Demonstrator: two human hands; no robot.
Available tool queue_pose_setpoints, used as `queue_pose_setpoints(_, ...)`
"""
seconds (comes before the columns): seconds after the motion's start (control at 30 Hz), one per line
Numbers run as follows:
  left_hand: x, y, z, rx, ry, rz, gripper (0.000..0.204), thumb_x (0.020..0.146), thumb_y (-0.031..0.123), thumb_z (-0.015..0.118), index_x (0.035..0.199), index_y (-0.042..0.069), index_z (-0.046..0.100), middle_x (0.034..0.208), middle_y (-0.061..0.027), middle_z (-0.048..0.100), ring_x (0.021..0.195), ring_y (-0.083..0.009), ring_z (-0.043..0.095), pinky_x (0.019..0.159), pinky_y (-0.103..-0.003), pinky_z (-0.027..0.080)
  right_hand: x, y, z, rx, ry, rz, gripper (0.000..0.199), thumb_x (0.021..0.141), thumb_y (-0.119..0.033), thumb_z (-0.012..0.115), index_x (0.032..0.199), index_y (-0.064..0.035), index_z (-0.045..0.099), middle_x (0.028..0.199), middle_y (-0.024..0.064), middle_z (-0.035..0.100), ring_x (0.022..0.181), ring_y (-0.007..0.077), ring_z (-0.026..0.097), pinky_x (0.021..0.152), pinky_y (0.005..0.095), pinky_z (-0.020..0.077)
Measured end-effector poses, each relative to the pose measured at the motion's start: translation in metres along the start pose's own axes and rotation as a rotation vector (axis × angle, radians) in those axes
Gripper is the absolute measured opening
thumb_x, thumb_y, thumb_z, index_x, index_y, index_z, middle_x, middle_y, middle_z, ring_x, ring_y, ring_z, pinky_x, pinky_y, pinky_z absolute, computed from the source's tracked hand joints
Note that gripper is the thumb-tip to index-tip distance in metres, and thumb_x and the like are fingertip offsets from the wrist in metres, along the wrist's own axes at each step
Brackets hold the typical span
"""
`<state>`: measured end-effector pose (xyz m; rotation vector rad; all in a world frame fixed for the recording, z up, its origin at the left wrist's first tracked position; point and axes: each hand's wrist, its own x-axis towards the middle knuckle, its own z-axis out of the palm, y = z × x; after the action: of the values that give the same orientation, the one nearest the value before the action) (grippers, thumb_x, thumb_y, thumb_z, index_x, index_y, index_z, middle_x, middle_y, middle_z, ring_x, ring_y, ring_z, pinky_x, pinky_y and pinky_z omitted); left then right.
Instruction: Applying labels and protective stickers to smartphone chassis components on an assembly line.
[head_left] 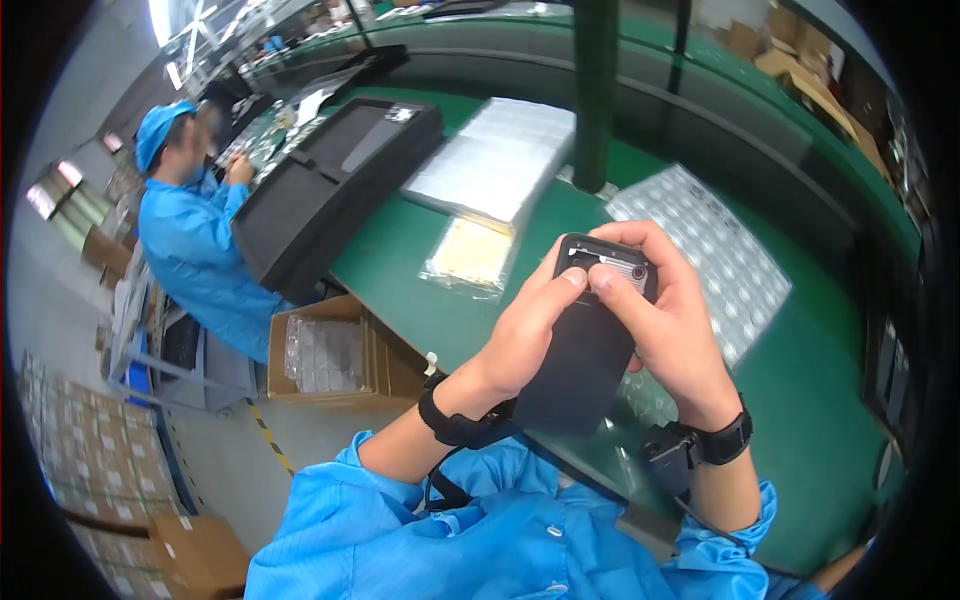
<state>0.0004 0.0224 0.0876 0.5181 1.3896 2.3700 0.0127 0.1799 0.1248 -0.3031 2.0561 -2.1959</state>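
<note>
A long black rectangular device is held up in front of me, above the front edge of the green table. At its upper end is a recess with a silver strip and a small round part. My left hand grips the left side, its thumb tip on the recess. Wrapped round the right side and top edge is my right hand, with its thumb pressed beside the left one. The two thumbs hide part of the recess. Behind the right hand lies a clear sheet with rows of round pockets.
Bagged yellow pieces lie by white wrapped sheets on the green table. A black tray overhangs its left edge, above an open carton. A green post stands behind. A co-worker works at left.
</note>
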Motion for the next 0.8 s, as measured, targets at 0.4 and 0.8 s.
queue_pose_setpoints(0.4, -0.025, -0.002, -0.004, 0.093, 0.081, 0.162, 0.044, 0.107, 0.035, 0.022, 0.135, 0.006, 0.039, 0.12, -0.0068, 0.052, 0.11, -0.0127, 0.051, 0.094, -0.028, 0.043, 0.011, 0.012, 0.028, -0.328, 0.124, -0.463, 0.023, 0.081, -0.003, 0.069, 0.103, -0.0025, 0.063, 0.106, 0.0114, 0.062, 0.098, 0.0233, 0.061, 0.085, 0.0326, 0.0464)
queue_pose_setpoints(0.8, -0.012, -0.005, -0.004, 0.383, 0.005, 0.318, 0.045, 0.107, 0.028, 0.03, 0.143, 0.001, 0.034, 0.134, -0.0103, 0.044, 0.125, -0.0175, 0.042, 0.106, -0.033, 0.034, -0.009, 0.018, 0.029, -0.946, 0.414, -0.838, 0.014, 0.08, -0.004, 0.07, 0.094, -0.0052, 0.07, 0.127, 0.0141, 0.06, 0.121, 0.0338, 0.051, 0.104, 0.0447, 0.0344)
